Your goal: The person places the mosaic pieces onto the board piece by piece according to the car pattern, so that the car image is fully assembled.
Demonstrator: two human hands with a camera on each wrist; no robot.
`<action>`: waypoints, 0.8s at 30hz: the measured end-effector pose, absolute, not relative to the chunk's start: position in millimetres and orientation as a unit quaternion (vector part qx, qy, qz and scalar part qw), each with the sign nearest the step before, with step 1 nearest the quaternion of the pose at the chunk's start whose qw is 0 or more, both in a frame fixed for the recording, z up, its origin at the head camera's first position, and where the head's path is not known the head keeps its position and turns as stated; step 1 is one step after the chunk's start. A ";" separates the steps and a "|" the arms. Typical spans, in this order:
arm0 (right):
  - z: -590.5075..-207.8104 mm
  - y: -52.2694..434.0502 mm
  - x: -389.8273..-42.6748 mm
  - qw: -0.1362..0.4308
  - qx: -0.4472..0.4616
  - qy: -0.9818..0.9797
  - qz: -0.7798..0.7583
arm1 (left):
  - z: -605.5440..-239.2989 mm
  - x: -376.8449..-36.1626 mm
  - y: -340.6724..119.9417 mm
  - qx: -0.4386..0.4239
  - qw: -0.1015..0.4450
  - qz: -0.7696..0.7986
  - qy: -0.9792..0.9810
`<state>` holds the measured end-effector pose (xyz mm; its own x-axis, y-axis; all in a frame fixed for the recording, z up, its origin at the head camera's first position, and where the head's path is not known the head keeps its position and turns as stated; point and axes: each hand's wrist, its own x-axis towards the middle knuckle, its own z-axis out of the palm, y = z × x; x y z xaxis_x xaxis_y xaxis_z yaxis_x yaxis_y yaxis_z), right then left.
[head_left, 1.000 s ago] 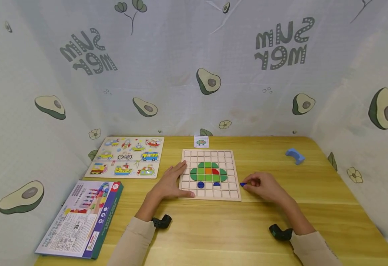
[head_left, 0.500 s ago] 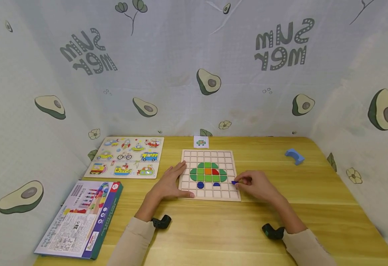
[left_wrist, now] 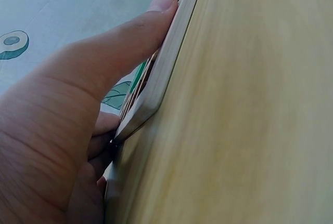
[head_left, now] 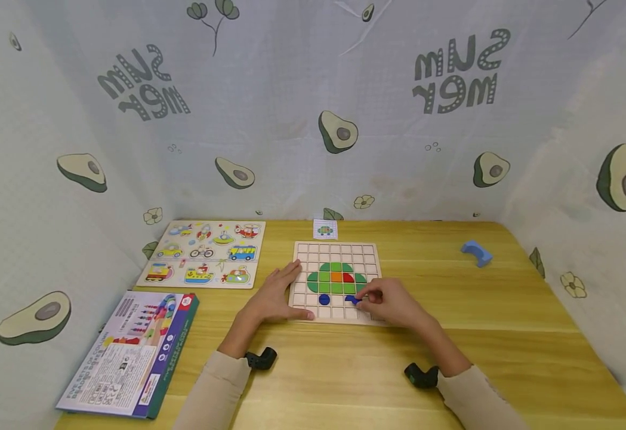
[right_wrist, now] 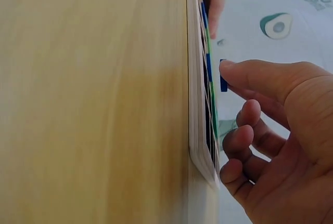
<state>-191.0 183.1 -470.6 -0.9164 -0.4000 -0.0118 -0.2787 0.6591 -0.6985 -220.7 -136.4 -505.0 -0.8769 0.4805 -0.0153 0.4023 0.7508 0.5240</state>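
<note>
A wooden grid board (head_left: 336,248) lies mid-table and carries a green dome of tiles (head_left: 323,279) with an orange and a red tile, and a blue disc (head_left: 324,299) below. My left hand (head_left: 276,294) rests flat on the board's left edge. In the left wrist view its thumb (left_wrist: 130,37) lies along the board's rim (left_wrist: 166,73). My right hand (head_left: 366,300) pinches a small blue piece (head_left: 351,300) over the board's lower rows. The right wrist view shows that blue piece (right_wrist: 223,76) at my fingertip, just above the board (right_wrist: 196,125).
A vehicle peg puzzle (head_left: 205,254) lies at the back left, and a printed box (head_left: 130,352) at the front left. A small pattern card (head_left: 325,229) sits behind the board. A blue arch block (head_left: 476,252) stands at the right. Avocado-print cloth walls surround the table.
My right hand has carried the blue piece leftward, from the table beside the board's right edge to over its lower rows. The left hand has stayed put.
</note>
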 end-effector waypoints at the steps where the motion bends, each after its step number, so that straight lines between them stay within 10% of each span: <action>1: -471.7 182.2 -190.9 0.083 -0.188 0.907 -0.367 | -505.4 -220.9 -135.8 0.237 0.075 0.262 0.933; 24: -476.1 180.0 -190.9 0.086 -0.169 0.907 -0.375 | -502.7 -220.6 -131.1 0.242 0.084 0.273 0.927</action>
